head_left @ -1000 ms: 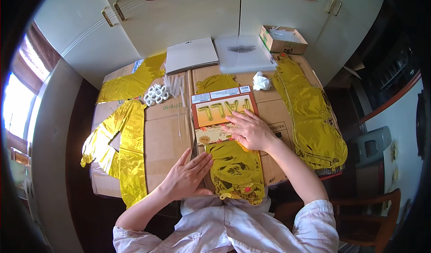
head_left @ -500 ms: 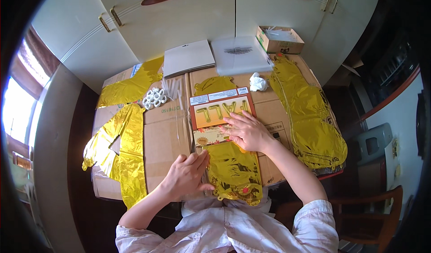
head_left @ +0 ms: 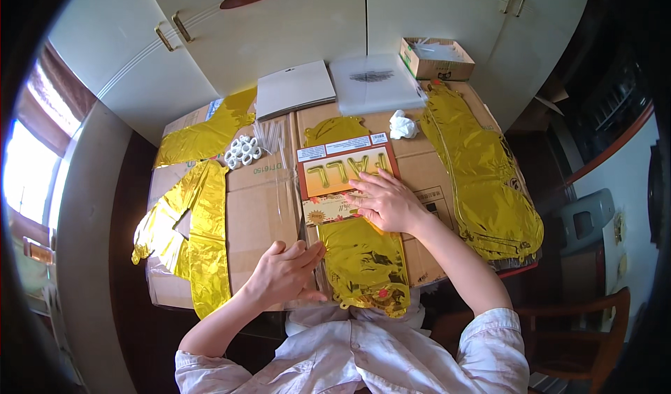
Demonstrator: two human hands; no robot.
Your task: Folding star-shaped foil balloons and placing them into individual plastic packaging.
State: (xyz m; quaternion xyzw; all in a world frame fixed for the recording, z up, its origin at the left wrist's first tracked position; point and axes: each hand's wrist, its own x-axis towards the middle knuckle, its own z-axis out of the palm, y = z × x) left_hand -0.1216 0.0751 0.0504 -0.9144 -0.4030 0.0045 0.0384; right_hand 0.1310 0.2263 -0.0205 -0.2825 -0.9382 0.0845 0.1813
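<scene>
1. Gold foil balloon (head_left: 363,264) lies flat at the near edge of the cardboard-covered table (head_left: 255,212), half out of its printed packet (head_left: 344,178).
2. Right hand (head_left: 388,202), fingers spread and flat, pins the packet.
3. Left hand (head_left: 283,274), fingers extended together, presses the balloon's left edge, gripping nothing.

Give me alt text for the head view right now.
A person's left hand and right hand press flat on a packaged gold foil balloon lying on flattened cardboard. More gold foil balloons lie either side; a small open box sits beyond.
</scene>
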